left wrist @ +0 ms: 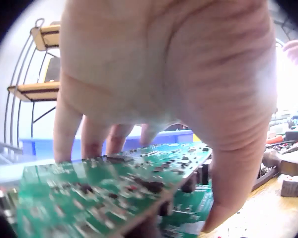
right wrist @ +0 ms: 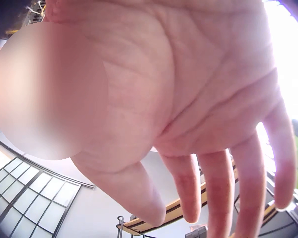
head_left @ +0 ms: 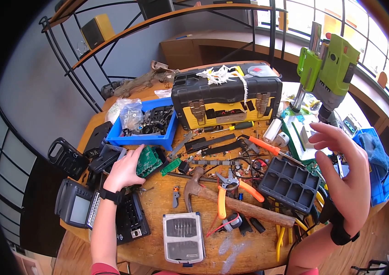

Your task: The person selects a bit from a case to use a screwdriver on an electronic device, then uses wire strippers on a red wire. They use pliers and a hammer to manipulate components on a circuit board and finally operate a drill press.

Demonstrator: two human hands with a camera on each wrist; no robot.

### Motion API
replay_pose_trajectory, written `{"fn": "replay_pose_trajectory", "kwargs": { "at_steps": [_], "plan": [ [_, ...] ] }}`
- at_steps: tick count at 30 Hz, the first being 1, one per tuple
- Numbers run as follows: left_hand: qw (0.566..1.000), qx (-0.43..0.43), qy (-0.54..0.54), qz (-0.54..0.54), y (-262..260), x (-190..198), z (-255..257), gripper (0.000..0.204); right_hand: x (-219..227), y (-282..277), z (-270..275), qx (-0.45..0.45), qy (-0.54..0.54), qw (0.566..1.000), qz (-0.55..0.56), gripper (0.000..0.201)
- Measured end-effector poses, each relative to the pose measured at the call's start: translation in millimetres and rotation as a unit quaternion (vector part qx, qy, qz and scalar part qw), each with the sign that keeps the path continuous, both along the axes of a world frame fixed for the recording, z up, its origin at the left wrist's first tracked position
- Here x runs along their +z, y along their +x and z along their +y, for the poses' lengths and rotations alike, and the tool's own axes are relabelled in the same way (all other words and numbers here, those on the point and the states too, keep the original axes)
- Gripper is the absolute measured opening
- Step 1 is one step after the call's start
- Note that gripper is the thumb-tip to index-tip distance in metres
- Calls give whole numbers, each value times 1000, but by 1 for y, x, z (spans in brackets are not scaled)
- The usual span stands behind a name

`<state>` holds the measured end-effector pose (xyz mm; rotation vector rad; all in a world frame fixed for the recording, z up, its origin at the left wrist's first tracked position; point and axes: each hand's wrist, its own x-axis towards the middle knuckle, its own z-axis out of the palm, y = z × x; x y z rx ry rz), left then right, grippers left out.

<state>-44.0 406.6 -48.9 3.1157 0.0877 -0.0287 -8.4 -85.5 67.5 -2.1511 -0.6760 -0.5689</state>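
My left hand (head_left: pixel 125 171) spans a green circuit board (head_left: pixel 149 162) at the left of the table. In the left wrist view, its fingers lie along the far edge of the board (left wrist: pixel 104 193) and its thumb along the near edge. Under that board shows another green board (left wrist: pixel 186 215). A small narrow green board (head_left: pixel 171 167) lies just to the right. My right hand (head_left: pixel 348 169) is raised at the right, fingers spread and palm bare, near the black compartment tray (head_left: pixel 290 184) and the green drill on a stand (head_left: pixel 331 68).
A hammer (head_left: pixel 240 205), orange-handled pliers (head_left: pixel 228 185) and a drill bit case (head_left: pixel 183 238) lie in front. Behind stand a blue bin (head_left: pixel 160 140) of parts and a black-yellow toolbox (head_left: pixel 226 98). A device with a screen (head_left: pixel 77 206) sits at the left edge.
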Motion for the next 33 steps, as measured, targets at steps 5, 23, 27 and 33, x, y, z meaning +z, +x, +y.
{"fn": "replay_pose_trajectory", "kwargs": {
  "at_steps": [5, 23, 27, 33],
  "plan": [
    [1000, -7, -17, 15, 1, -10, 10, 120, -1, 2, 1, 8, -11, 1000, 4, 42],
    [977, -168, -129, -26, -20, -12, -116, 39, -5, 5, 15, 6, -104, 990, 94, 43],
    [978, -161, -120, -63, -14, -18, -122, 39, -6, 7, 16, 0, -111, 989, 101, 44],
    [972, -163, -146, -80, -11, -27, -126, 38, -11, 13, 17, -2, -125, 988, 90, 45]
  ]
}}
